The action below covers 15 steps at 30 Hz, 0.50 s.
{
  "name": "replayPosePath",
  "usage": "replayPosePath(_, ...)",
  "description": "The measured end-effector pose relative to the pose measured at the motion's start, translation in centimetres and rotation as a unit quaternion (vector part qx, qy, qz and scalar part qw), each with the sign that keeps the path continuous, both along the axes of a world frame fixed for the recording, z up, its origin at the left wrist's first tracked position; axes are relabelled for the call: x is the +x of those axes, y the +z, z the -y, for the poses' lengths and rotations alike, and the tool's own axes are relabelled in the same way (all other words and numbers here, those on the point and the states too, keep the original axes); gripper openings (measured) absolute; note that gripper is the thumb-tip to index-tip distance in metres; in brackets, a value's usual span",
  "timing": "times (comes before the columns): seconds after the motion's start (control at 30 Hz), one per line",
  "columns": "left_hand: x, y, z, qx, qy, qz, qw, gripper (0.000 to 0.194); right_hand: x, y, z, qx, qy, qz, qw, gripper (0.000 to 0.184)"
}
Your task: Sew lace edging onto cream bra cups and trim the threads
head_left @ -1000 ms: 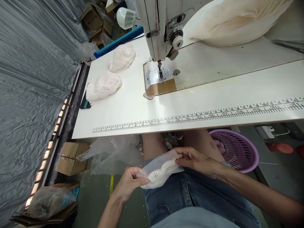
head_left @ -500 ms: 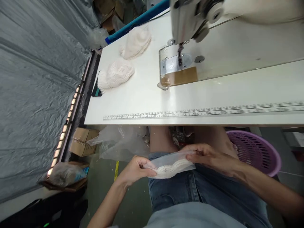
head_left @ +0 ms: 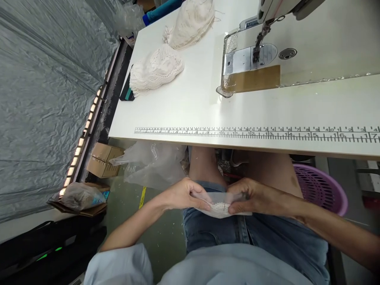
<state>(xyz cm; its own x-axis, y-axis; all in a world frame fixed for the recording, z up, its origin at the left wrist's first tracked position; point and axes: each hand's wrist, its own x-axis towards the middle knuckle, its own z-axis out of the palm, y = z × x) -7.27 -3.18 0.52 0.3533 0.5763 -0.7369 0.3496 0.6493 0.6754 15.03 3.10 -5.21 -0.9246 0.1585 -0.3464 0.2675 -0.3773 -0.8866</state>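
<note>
In the head view, the left hand (head_left: pixel 188 194) and right hand (head_left: pixel 251 196) each pinched one end of the lace (head_left: pixel 220 209) — its long axis ran crosswise between them, neither nearer. It was above the lap (head_left: pixel 214 231), a gap short of the tabletop (head_left: pixel 190 107); the machine (head_left: pixel 264 35) stood ahead-right, the pile (head_left: pixel 158 68) ahead-left.
</note>
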Motion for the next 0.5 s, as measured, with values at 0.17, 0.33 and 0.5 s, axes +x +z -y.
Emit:
replayPosePath(0.17,0.17,-0.12,-0.11,0.017,-0.02,-0.031,0.999,0.022,0.8,-0.11,-0.74,0.041,0.018,-0.011,0.999,0.033)
replayPosePath(0.33,0.57,-0.38,-0.11,0.002,-0.003,-0.02,1.0,0.023,0.76,0.44,-0.51,0.015,0.019,-0.018,1.0,0.031)
replayPosePath(0.5,0.94,-0.14,-0.14,0.01,-0.008,-0.029,1.0,0.02,0.23,0.53,-0.13,0.018,0.005,-0.018,1.0,0.033)
